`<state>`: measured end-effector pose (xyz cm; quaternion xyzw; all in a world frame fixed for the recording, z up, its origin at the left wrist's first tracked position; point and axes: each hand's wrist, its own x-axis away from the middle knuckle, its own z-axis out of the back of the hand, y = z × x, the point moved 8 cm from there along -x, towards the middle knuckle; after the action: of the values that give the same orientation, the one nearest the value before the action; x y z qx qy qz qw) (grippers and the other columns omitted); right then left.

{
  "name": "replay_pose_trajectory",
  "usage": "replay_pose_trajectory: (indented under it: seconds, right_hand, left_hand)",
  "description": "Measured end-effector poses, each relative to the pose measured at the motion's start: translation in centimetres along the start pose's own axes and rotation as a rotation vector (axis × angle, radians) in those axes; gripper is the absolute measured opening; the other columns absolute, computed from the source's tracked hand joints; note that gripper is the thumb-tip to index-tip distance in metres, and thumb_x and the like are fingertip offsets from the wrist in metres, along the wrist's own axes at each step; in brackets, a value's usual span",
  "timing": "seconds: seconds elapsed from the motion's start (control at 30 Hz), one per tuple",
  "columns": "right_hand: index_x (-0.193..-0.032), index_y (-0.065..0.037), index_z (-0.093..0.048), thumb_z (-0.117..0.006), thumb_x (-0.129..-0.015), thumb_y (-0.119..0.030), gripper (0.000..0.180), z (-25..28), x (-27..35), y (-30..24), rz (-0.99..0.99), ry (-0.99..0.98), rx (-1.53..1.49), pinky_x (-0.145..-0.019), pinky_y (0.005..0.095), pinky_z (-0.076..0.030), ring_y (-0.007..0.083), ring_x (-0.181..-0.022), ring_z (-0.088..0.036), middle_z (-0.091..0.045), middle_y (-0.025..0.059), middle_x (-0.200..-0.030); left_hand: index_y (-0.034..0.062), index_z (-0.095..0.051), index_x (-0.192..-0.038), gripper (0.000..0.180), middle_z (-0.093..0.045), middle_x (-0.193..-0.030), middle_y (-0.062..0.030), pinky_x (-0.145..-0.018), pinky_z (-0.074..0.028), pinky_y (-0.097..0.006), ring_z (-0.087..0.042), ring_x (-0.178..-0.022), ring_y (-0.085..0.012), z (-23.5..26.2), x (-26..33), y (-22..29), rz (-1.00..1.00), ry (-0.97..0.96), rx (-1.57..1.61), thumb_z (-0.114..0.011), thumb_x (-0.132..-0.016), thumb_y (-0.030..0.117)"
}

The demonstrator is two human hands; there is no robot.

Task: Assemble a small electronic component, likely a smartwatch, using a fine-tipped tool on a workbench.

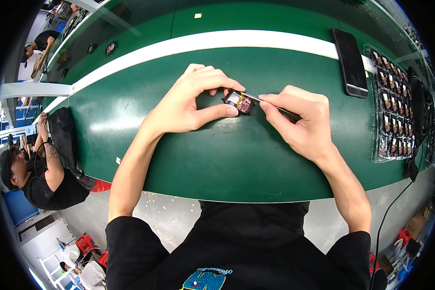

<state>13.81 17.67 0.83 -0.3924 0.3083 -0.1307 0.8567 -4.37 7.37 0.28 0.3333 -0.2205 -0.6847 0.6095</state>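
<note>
A small, black-framed electronic module with a red circuit board [246,104] is pinched by the left hand [198,99] over the green tabletop [217,166], back from its front edge. A slim metal tool [253,97] is gripped by the right hand [299,118]; whether the module is touched by its tip cannot quite be made out.

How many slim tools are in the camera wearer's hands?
1: the slim tool in the right hand, its silvery end at the small circuit-board module, which the left hand holds. No other shows, though the hands could hide something small.
</note>
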Motion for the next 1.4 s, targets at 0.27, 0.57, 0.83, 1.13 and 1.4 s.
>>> replay_pose_trajectory:
  seconds: [0.27, 0.57, 0.83, 1.13, 1.4]
  right_hand:
    - [-0.103, 0.002, -0.086, -0.082, -0.092, 0.002, 0.011, 0.0, -0.2, 0.5, -0.104, -0.035, -0.111, -0.053, 0.0329, -0.041, 0.0131, -0.056, -0.057, -0.066, 0.0076, -0.068]
    - [-0.101, 0.002, -0.086, -0.082, -0.092, 0.001, 0.01, -0.1, -0.1, 0.7, -0.112, -0.05, -0.097, -0.053, 0.0335, -0.041, 0.0134, -0.056, -0.058, -0.067, 0.0081, -0.068]
    - [-0.1, 0.002, -0.086, -0.081, -0.092, 0.001, 0.009, -0.3, -0.2, 0.6, -0.109, -0.073, -0.088, -0.052, 0.0337, -0.041, 0.0144, -0.055, -0.057, -0.066, 0.0088, -0.069]
    - [-0.1, 0.002, -0.086, -0.081, -0.091, 0.002, 0.011, -0.3, -0.2, 0.6, -0.106, -0.067, -0.098, -0.053, 0.0333, -0.042, 0.0148, -0.055, -0.059, -0.068, 0.0089, -0.07]
    - [-0.099, 0.002, -0.085, -0.082, -0.09, 0.002, 0.01, -0.4, 0.0, 0.6, -0.093, -0.074, -0.086, -0.053, 0.0337, -0.043, 0.0166, -0.056, -0.061, -0.068, 0.0097, -0.07]
  left_hand:
    - [0.0118, -0.085, -0.128, 0.045, -0.079, -0.111, -0.0011, -0.101, -0.04, -0.036, -0.057, -0.091, -0.0196, -0.1, 0.1, -0.4, 0.006, -0.073, 0.058, -0.093, -0.084, 0.018]
    - [0.0119, -0.084, -0.128, 0.046, -0.078, -0.11, -0.0011, -0.101, -0.041, -0.036, -0.057, -0.091, -0.0197, -0.3, 0.1, -0.2, -0.004, -0.066, 0.026, -0.093, -0.083, 0.017]
    - [0.0111, -0.084, -0.126, 0.044, -0.078, -0.11, -0.0008, -0.1, -0.041, -0.036, -0.056, -0.091, -0.02, -0.4, 0.0, 0.3, -0.016, -0.054, -0.004, -0.094, -0.083, 0.018]
    - [0.0098, -0.082, -0.12, 0.036, -0.081, -0.114, -0.003, -0.102, -0.043, -0.038, -0.067, -0.102, -0.0239, -0.4, 0.0, 0.7, -0.097, -0.056, -0.032, -0.092, -0.086, 0.016]
    - [0.0092, -0.082, -0.12, 0.037, -0.08, -0.113, -0.003, -0.103, -0.043, -0.039, -0.067, -0.102, -0.0245, -0.4, -0.2, 0.7, -0.072, -0.061, -0.038, -0.092, -0.085, 0.018]
